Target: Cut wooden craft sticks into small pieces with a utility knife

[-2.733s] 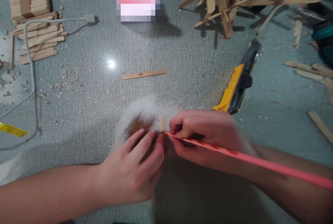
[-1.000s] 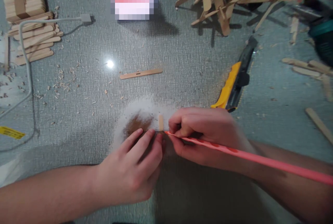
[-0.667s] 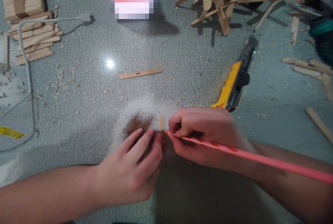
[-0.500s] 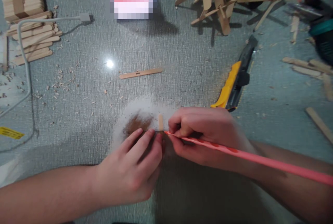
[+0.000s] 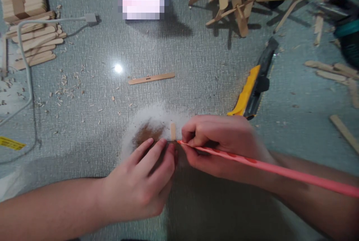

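Observation:
My right hand (image 5: pixel 220 147) pinches a long pink pencil (image 5: pixel 269 168) near its tip. The pencil slants off to the right over my forearm, and its point touches or almost touches a wooden craft stick (image 5: pixel 173 130). My left hand (image 5: pixel 151 175) lies low over the table with its fingertips closed at the near end of that stick, pinning it there. One end of the stick shows beyond the fingers; the rest is hidden. A thin dark edge by the left fingertips is too small to make out. Just beyond, another craft stick (image 5: pixel 151 79) with a small dark slot lies flat.
A yellow and black utility knife (image 5: pixel 252 84) lies beyond my right hand. Brown dust (image 5: pixel 150 130) covers a whitish patch. Stacked craft sticks (image 5: pixel 36 43) and a white cable (image 5: pixel 29 65) are at left; assembled sticks (image 5: pixel 238 5) stand at back right. A blurred white box (image 5: pixel 143 7) is at the back.

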`<state>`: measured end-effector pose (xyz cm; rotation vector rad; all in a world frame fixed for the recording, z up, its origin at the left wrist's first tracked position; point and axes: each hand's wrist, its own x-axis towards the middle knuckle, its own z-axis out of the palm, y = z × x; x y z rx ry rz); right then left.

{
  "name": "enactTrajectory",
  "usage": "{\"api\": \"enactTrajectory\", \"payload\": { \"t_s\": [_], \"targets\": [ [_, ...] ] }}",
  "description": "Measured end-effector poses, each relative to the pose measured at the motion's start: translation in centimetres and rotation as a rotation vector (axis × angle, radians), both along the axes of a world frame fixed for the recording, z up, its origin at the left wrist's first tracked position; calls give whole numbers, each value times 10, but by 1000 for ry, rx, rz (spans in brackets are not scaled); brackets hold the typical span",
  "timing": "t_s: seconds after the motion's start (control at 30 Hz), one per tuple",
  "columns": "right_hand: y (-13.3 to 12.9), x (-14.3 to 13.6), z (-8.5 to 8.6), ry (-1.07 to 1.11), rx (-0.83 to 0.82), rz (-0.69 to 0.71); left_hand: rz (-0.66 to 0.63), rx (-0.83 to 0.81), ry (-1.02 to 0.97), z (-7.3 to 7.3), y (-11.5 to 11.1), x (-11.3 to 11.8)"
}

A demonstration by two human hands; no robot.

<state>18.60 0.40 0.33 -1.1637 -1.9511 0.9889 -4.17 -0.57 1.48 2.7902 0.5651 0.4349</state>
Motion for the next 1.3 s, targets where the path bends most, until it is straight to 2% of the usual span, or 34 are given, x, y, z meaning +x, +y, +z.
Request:
{"api": "enactTrajectory", "payload": {
  "t_s": [0.27, 0.57, 0.93, 1.07, 1.3],
  "targets": [
    [2, 1, -1, 76, 39, -72, -5, 17, 10, 0, 1, 0],
    [3, 2, -3, 78, -1, 2, 5, 45, 8, 1, 2, 2],
    [3, 4, -4, 64, -29, 20, -103, 113, 39, 2, 3, 0],
    [4, 4, -3, 69, -37, 37, -144, 102, 23, 1, 5, -1],
    [4, 4, -3, 87, -39, 41, -127, 67, 6, -1, 3, -1]
  ]
}}
